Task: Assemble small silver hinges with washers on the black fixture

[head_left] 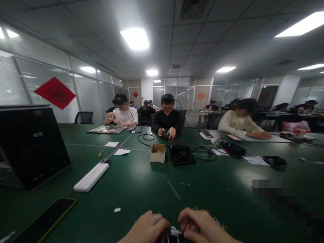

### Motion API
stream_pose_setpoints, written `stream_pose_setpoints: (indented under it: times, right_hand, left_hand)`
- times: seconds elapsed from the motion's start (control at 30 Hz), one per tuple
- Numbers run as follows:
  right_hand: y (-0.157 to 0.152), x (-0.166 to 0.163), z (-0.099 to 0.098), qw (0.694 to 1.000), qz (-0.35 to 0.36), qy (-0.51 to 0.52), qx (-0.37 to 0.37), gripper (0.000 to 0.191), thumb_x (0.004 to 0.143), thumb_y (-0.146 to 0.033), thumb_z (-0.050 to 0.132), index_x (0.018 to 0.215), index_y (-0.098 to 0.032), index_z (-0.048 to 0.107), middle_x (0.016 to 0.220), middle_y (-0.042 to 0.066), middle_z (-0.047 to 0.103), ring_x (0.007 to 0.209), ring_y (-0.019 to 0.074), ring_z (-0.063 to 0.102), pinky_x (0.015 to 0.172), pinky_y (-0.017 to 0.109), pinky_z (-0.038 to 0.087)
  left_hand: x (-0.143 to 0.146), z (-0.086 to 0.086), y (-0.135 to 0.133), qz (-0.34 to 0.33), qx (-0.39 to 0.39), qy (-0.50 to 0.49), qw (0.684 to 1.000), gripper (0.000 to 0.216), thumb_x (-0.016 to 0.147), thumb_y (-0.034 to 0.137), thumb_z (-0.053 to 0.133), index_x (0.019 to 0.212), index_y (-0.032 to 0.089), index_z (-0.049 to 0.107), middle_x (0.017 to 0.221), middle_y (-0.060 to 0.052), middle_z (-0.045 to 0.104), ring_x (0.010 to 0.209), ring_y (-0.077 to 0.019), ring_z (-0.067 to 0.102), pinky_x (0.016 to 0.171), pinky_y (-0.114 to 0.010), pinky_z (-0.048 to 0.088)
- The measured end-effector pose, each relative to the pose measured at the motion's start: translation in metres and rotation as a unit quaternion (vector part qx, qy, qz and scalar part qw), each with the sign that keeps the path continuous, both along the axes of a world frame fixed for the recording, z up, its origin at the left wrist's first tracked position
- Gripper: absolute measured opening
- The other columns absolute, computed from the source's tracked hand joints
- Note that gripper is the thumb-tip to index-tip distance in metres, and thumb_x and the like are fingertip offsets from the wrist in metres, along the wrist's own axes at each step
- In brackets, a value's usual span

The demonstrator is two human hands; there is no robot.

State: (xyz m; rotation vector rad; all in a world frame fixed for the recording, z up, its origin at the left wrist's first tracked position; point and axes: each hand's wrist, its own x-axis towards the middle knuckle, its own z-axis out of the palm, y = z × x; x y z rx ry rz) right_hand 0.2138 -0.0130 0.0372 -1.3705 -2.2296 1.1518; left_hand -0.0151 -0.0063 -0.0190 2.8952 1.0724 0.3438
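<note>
At the bottom edge my left hand (pixel 149 226), with a ring on one finger, is closed along the left side of a small dark object with a pale, shiny top (pixel 174 233). The frame cuts this object off, and its kind is unclear. My right hand (pixel 199 225) is on its other side, fingers curled and thumb close to the object; whatever they pinch is hidden. Behind my right hand lie several small shiny loose pieces (pixel 219 221), partly covered by it.
On the green table (pixel 141 189) lie a phone (pixel 47 219), a white power strip (pixel 91 177), a small open box (pixel 157 155) and a black case (pixel 181 153) with cables. A black HP machine (pixel 35 148) stands left. Co-workers sit opposite, one in black (pixel 167 118).
</note>
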Motion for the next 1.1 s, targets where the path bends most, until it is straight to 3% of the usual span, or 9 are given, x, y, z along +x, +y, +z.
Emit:
stream_pose_setpoints:
  times: [0.33,0.7,0.93,1.1]
  right_hand:
    - [0.0,-0.002,-0.008,0.999,-0.006,0.019,0.046,0.022,0.076,-0.006,0.055,0.093,-0.017,0.062,0.094,0.004,0.071,0.088,0.0151,0.065,0.079,0.022,0.047]
    - [0.0,0.001,-0.019,0.996,-0.017,0.073,0.048,0.018,0.077,-0.01,0.054,0.094,-0.018,0.058,0.09,0.005,0.073,0.087,0.0165,0.067,0.081,0.024,0.046]
    - [0.002,-0.001,-0.043,0.989,-0.088,0.119,0.017,0.019,0.074,-0.011,0.056,0.093,-0.017,0.056,0.089,0.007,0.071,0.084,0.018,0.067,0.074,0.024,0.049]
    - [0.0,0.0,-0.049,0.992,-0.072,0.068,0.072,0.01,0.077,-0.012,0.056,0.084,-0.017,0.061,0.084,0.004,0.07,0.08,0.0167,0.066,0.072,0.023,0.047]
  left_hand:
    - [0.001,-0.017,0.013,-0.006,0.002,0.003,1.0,0.029,0.072,0.004,0.053,0.094,0.023,0.05,0.079,0.004,0.061,0.066,-0.0135,0.057,0.061,-0.024,0.036]
    - [0.001,-0.003,0.001,0.002,0.021,0.006,1.0,0.032,0.077,0.004,0.058,0.1,0.024,0.049,0.085,0.003,0.062,0.07,-0.0153,0.057,0.061,-0.024,0.037]
    - [0.002,-0.001,-0.001,-0.007,0.019,0.003,1.0,0.032,0.077,0.002,0.056,0.1,0.023,0.049,0.085,0.003,0.062,0.069,-0.0138,0.057,0.061,-0.023,0.037]
    - [0.003,-0.006,0.0,-0.017,0.054,0.011,0.998,0.027,0.082,0.004,0.057,0.099,0.023,0.049,0.085,0.003,0.061,0.067,-0.0135,0.055,0.055,-0.023,0.035]
